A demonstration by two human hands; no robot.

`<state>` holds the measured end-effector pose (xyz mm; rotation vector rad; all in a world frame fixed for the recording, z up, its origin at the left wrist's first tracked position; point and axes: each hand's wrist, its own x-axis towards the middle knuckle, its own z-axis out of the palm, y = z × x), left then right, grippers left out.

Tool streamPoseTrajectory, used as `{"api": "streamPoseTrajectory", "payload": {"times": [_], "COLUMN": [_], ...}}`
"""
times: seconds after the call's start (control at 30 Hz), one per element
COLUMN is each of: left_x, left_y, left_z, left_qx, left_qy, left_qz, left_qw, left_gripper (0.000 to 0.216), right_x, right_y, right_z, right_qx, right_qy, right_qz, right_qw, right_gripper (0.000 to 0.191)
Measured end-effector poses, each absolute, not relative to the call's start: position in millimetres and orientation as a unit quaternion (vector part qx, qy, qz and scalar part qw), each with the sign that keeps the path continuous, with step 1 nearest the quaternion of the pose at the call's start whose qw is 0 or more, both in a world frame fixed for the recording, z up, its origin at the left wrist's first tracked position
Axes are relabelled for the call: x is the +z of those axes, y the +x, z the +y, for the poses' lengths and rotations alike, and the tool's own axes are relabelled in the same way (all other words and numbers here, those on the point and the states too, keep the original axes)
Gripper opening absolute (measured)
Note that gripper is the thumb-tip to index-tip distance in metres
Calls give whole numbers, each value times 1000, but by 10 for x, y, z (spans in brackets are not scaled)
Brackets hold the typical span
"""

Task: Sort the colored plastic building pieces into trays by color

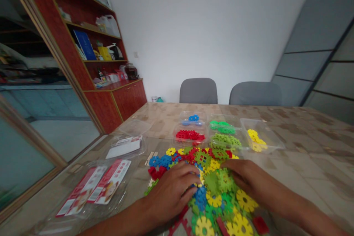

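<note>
A heap of flat plastic interlocking pieces lies on the table before me. Yellow flower-shaped discs (214, 199), blue discs (201, 198), green square pieces (212, 182) and red pieces (157, 172) are mixed in it. My left hand (178, 188) rests over the heap's left side, fingers bent and apart, their tips touching blue and yellow pieces. From the right, my right hand (243, 173) reaches in with curved fingers at the green squares; its fingertips are partly hidden. Neither hand visibly grips a piece.
Behind the heap stand clear boxes sorted by colour: blue (193, 118), red (190, 135), green (222, 127), light green (226, 141) and yellow (256, 141). Clear packaging with printed cards (109, 182) lies at left. Two grey chairs (198, 90) stand beyond the table.
</note>
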<state>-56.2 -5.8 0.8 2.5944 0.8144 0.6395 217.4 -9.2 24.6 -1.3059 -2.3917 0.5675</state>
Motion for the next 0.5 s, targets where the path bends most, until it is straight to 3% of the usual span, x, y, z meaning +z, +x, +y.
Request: {"api": "streamPoseTrajectory", "payload": {"times": [0.33,0.5], "left_x": [-44,-47], "left_y": [-608,-595], "left_z": [-27,-26], "left_qx": [235,233], "left_qy": [910,913], "left_qz": [296,290], "left_qw": [170,167], "left_gripper": [16,16], "right_x": [-92,-114], "right_y": [2077,2080], "right_z": [0,-66], "right_qx": [223,224], "right_qy": [-452,-474], "right_qz": [-852,-833], "right_qw": [141,178], "right_gripper": [36,38]}}
